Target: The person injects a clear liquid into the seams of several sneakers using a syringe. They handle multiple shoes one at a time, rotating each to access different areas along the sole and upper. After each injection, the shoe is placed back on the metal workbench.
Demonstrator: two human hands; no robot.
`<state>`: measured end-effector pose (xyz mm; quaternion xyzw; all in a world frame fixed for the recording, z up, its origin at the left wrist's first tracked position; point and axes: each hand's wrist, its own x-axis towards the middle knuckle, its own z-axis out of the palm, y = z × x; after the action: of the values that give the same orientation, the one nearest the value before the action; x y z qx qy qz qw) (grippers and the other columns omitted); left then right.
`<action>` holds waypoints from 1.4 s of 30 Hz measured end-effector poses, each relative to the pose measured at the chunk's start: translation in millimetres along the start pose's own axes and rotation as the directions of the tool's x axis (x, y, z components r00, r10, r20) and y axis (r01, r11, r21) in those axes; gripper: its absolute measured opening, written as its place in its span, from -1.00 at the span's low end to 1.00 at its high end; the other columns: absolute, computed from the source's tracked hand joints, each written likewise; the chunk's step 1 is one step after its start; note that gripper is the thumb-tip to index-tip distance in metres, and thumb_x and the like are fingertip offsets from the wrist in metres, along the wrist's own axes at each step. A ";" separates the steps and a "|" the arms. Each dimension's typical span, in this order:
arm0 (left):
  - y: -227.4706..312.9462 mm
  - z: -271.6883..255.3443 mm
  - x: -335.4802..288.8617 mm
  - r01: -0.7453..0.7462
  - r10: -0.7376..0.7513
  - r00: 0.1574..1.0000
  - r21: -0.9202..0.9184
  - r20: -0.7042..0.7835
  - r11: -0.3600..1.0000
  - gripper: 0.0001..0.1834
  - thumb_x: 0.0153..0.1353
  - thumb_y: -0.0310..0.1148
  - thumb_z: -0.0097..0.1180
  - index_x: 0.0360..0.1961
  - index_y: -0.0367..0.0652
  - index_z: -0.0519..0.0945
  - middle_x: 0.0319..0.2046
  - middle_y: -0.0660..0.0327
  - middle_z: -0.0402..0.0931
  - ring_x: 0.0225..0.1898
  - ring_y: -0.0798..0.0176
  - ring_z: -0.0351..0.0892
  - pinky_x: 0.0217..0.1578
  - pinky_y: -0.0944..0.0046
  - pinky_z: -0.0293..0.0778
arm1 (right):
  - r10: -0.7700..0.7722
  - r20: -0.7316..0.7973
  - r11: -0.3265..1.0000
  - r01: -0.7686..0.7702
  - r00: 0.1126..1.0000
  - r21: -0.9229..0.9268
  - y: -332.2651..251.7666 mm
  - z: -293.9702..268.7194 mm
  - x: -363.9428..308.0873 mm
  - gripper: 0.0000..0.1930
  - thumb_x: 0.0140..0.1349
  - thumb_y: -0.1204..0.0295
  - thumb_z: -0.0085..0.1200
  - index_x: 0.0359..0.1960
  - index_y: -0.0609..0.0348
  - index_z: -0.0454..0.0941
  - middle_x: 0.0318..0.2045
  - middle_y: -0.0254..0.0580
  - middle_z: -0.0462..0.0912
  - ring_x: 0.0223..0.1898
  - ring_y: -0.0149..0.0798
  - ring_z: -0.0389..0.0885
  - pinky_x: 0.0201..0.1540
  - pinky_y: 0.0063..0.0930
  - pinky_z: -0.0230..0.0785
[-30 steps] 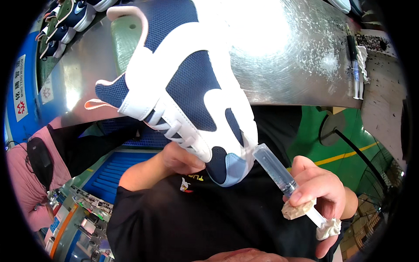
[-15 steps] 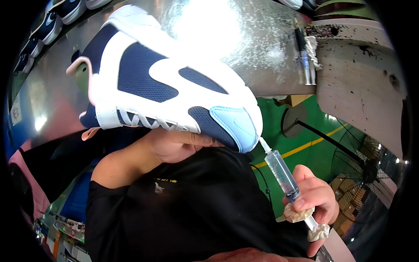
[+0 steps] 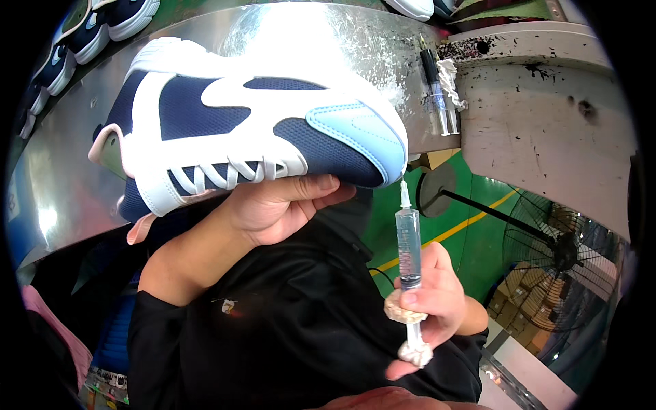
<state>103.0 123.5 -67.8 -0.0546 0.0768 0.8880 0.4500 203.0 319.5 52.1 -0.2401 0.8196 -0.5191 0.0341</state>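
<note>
My left hand (image 3: 277, 208) grips a navy, white and light-blue sneaker (image 3: 253, 143) from underneath, holding it on its side with the toe pointing right. My right hand (image 3: 430, 301) holds a clear plastic syringe (image 3: 408, 246) upright, tip up, just below and right of the sneaker's toe. Crusted whitish residue wraps the syringe's lower end and plunger. The syringe tip is a short gap away from the toe and does not touch it.
A shiny metal work surface (image 3: 321, 41) curves behind the sneaker. Two more syringes (image 3: 441, 89) lie on its right part beside a stained white block (image 3: 540, 123). More sneakers (image 3: 89, 34) sit top left. A floor fan (image 3: 560, 253) stands on green floor below right.
The sneaker has turned from toe-down to lying sideways, toe to the right. The syringe has swung from a slant to upright, and its tip has come away from the toe.
</note>
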 end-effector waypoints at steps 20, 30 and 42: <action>1.3 25.1 -0.5 -0.020 0.020 1.000 -0.023 -0.023 1.000 -0.65 0.21 -0.43 0.10 0.03 -0.21 0.44 -0.09 0.12 0.53 -0.06 0.21 0.56 -0.22 0.37 0.60 | -0.210 -0.033 0.878 0.173 0.977 -0.447 25.6 37.0 1.1 -0.47 -0.02 0.02 0.24 -0.13 0.15 0.48 -0.51 -0.39 0.48 -0.58 -0.35 0.17 -0.54 -0.51 0.05; 2.7 -1.5 -63.0 -0.072 0.066 0.989 -0.046 -0.129 0.996 -0.38 0.00 -0.61 0.10 0.17 -0.19 0.30 0.04 0.04 0.44 0.13 -0.01 0.39 0.11 0.02 0.36 | -0.266 -0.131 0.854 0.170 0.955 -0.492 54.4 15.9 9.4 -0.23 -0.14 -0.16 0.26 -0.02 0.11 0.32 -0.31 -0.22 0.41 -0.34 -0.15 0.30 -0.27 -0.29 0.19; 89.4 15.6 -49.9 -0.127 0.486 0.826 0.748 -0.283 0.652 -0.13 -0.13 -0.33 0.29 0.21 -0.38 0.16 0.02 -0.02 0.42 -0.02 0.09 0.51 0.03 0.12 0.45 | -0.262 -0.344 0.829 0.028 0.902 -0.559 156.3 9.3 65.0 -0.18 -0.22 -0.06 0.36 -0.01 0.20 0.30 -0.26 -0.10 0.36 -0.28 -0.07 0.29 -0.17 -0.24 0.20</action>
<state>59.7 34.8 -36.4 -0.0744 0.5202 0.8156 0.2421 92.5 338.0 -75.2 -0.1896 0.8999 -0.3059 -0.2463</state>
